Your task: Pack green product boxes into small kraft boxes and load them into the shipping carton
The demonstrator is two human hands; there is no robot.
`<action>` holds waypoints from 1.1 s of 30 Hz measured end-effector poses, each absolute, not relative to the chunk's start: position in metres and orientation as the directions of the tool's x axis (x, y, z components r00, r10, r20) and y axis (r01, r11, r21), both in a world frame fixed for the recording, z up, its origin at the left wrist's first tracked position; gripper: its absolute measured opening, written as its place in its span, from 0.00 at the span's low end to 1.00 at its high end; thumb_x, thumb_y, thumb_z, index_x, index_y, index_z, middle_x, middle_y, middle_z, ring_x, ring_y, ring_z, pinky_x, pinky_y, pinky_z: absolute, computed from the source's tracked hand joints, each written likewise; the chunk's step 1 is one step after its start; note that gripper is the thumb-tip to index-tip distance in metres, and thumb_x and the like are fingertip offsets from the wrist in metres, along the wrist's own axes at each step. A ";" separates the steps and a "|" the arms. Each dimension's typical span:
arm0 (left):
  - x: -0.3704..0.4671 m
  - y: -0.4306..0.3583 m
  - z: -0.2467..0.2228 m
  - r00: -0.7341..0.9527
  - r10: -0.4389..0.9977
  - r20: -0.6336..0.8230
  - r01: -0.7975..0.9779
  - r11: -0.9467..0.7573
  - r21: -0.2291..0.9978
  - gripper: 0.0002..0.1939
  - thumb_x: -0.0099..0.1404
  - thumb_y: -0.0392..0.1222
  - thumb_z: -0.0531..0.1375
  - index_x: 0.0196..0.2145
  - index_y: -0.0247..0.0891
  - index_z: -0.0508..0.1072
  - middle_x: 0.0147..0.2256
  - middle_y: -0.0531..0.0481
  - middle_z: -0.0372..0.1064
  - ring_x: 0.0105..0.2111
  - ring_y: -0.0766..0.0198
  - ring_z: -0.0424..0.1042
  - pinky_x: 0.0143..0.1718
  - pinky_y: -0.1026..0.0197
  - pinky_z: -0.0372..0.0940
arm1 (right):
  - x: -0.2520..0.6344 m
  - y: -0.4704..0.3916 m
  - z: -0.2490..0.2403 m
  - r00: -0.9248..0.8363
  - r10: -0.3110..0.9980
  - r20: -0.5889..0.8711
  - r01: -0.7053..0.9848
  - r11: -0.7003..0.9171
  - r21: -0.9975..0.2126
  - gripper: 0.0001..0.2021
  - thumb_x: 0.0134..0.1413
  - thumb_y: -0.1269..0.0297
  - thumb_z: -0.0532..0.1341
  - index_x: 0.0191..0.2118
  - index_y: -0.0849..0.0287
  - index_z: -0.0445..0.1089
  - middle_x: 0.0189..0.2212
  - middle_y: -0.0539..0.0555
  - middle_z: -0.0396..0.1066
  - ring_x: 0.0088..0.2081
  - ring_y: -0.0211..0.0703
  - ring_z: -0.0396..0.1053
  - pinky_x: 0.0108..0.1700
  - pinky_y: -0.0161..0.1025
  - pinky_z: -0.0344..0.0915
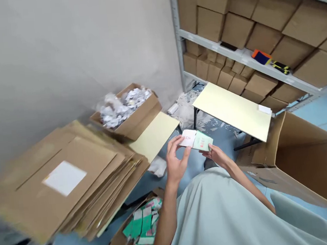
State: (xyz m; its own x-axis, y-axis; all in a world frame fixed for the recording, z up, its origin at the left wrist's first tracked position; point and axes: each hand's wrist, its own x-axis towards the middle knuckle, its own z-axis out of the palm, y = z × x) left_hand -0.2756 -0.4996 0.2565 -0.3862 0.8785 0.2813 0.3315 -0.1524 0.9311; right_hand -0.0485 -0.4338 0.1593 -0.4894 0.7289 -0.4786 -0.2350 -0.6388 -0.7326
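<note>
Low yellow table (pixel 231 110): I am using it as the landmark; all places below are running from it.
Green-and-white packet (pixel 202 140): being held in the air, just left of the table and nearer me.
Left hand (pixel 176 163): gripping the packet's white end, thumb in front, fingers at the edge.
Right hand (pixel 219 157): pinching the green end, on the side toward the table; I am not seeing all its fingertips.
White block (pixel 264 109): sitting on the table's right end.
Big carton (pixel 309 162): standing open just beside that right end.
Shelf rack (pixel 178 40): rising behind the table, carrying rows of brown boxes (pixel 237 28).
Plastic wrap (pixel 188 106): lying on the floor, left of the table.
Scrap carton (pixel 140 121): resting farther left, holding crumpled white scraps (pixel 132 102).
Cardboard stack (pixel 95 163): lying well left of the table, nearer me, bearing a white sheet (pixel 64 178).
Floor carton (pixel 116 242): standing left of the table, close to me, holding green packaging pieces (pixel 145 220).
</note>
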 end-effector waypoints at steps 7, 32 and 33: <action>-0.211 -0.348 0.270 -0.124 0.912 0.392 0.458 -0.298 0.838 0.17 0.81 0.54 0.60 0.55 0.44 0.84 0.55 0.40 0.73 0.59 0.50 0.77 0.63 0.45 0.75 | 0.027 -0.335 0.159 -0.435 0.717 -0.544 -0.213 -0.669 -0.712 0.35 0.72 0.31 0.62 0.61 0.59 0.80 0.55 0.66 0.85 0.52 0.58 0.86 0.65 0.56 0.76; -0.119 0.026 0.168 0.174 0.974 -0.143 0.119 0.123 0.985 0.27 0.64 0.62 0.72 0.50 0.40 0.81 0.56 0.40 0.80 0.49 0.52 0.82 0.53 0.50 0.79 | 0.060 -0.135 0.150 0.275 0.886 -0.373 0.334 -0.452 -0.827 0.45 0.48 0.50 0.81 0.71 0.48 0.71 0.66 0.61 0.74 0.51 0.53 0.79 0.63 0.55 0.79; -0.121 0.038 0.167 0.194 0.971 -0.142 0.110 0.122 0.986 0.29 0.63 0.62 0.73 0.54 0.41 0.80 0.57 0.39 0.79 0.50 0.52 0.82 0.54 0.49 0.79 | 0.057 -0.126 0.150 0.306 0.872 -0.382 0.298 -0.469 -0.832 0.44 0.48 0.50 0.81 0.70 0.48 0.72 0.65 0.60 0.75 0.48 0.51 0.80 0.61 0.54 0.79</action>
